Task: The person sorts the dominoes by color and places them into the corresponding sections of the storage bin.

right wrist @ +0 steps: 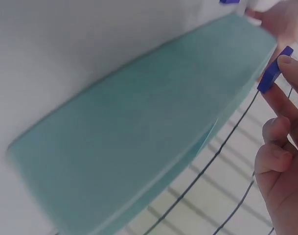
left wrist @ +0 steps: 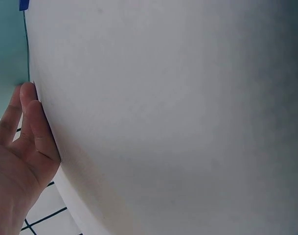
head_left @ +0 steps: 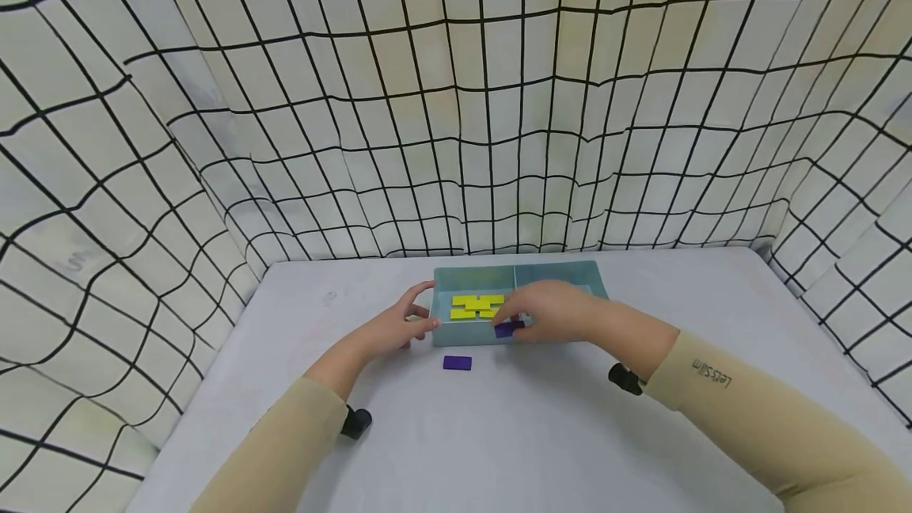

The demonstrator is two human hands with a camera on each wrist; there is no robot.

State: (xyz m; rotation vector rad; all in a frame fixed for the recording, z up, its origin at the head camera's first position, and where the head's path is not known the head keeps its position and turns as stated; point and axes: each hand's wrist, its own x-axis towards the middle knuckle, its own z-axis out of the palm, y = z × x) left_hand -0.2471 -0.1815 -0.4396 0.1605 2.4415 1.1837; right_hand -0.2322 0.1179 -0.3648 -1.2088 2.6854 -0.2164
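Observation:
A light teal box [head_left: 463,333] with two compartments stands on the table. In its left compartment several flat yellow blocks [head_left: 478,304] lie, one across the others. My left hand [head_left: 399,324] rests against the box's left end, fingers spread and nearly straight; in the left wrist view its fingertips [left wrist: 27,90] touch the teal wall. Over the front wall, my right hand [head_left: 552,311] pinches a flat purple block [head_left: 509,328] between thumb and fingers, and this block [right wrist: 271,73] looks blue in the right wrist view. Another purple block [head_left: 457,362] lies on the table before the box.
The white table [head_left: 499,442] reaches back to a wall of white cloth with a black grid net [head_left: 484,101], which also closes both sides. A divider [head_left: 514,277] splits the box. Black wrist cameras [head_left: 356,423] hang under both wrists.

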